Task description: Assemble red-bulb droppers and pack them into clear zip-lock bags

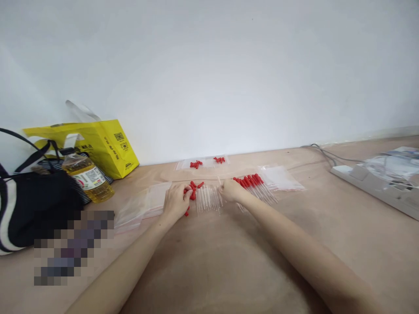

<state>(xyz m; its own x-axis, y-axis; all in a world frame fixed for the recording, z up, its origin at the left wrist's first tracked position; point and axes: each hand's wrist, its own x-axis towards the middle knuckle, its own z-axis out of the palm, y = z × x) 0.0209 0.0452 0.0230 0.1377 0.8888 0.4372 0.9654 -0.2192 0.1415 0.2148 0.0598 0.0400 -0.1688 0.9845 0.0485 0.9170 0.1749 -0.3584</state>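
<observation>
My left hand (177, 200) is at the left pile of red rubber bulbs (193, 195), its thumb and fingers pinched together with red showing at the tips. Beside it lies a row of thin clear dropper tubes (207, 198) without bulbs. My right hand (231, 191) is closed at the right end of that row, pinching a clear tube whose end sticks up past the fingers. Just right of this hand, several droppers with red bulbs (252, 181) lie side by side, bulbs pointing away from me. The right fingertips are partly hidden.
Clear zip bags lie left (144, 205) and right (281, 178). Another bag (209, 162) with bulbs and tubes lies near the wall. At left stand a yellow bag (111, 148), an oil bottle (90, 179) and a black bag (36, 209). A white cable trunking (376, 189) is at right.
</observation>
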